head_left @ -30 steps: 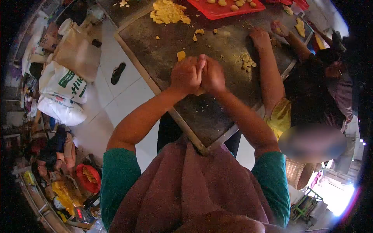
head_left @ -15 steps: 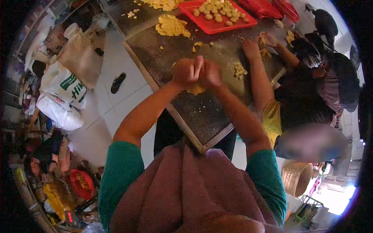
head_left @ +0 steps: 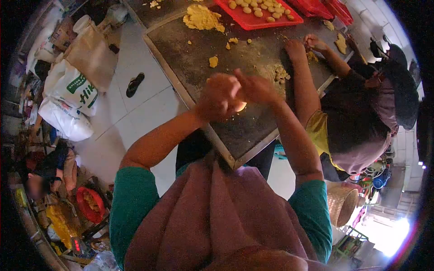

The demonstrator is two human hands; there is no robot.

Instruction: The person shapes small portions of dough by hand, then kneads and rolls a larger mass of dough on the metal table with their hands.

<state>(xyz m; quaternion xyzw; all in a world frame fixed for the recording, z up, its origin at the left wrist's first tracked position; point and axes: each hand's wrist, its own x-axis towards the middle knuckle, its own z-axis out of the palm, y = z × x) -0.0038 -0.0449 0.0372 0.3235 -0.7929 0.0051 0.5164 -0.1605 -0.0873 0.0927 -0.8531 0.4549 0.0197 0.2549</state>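
Note:
My left hand (head_left: pixel 219 97) is raised over the near corner of the dark work table (head_left: pixel 246 135), its fingers curled. A pale yellow piece of dough (head_left: pixel 242 107) shows at its lower right edge, mostly covered by the hand. Close against it is my right hand (head_left: pixel 258 88), smeared by motion, so its grip is unclear. Just beyond my left hand lies a small yellow dough lump (head_left: pixel 213 62). Small pale dough pieces (head_left: pixel 281 73) rest in a cluster to the right of my hands.
A large flattened mass of yellow dough (head_left: pixel 203 18) lies farther back. Beside it, a red tray (head_left: pixel 260 22) carries many round dough balls. A co-worker's hands (head_left: pixel 296 49) work at the table's right side. White sacks (head_left: pixel 74 92) and a sandal (head_left: pixel 135 84) are on the floor at left.
My hands have moved slightly toward me and turned from their pressed-together pose. The small yellow lump beyond them is now uncovered. The whole view has shifted a little.

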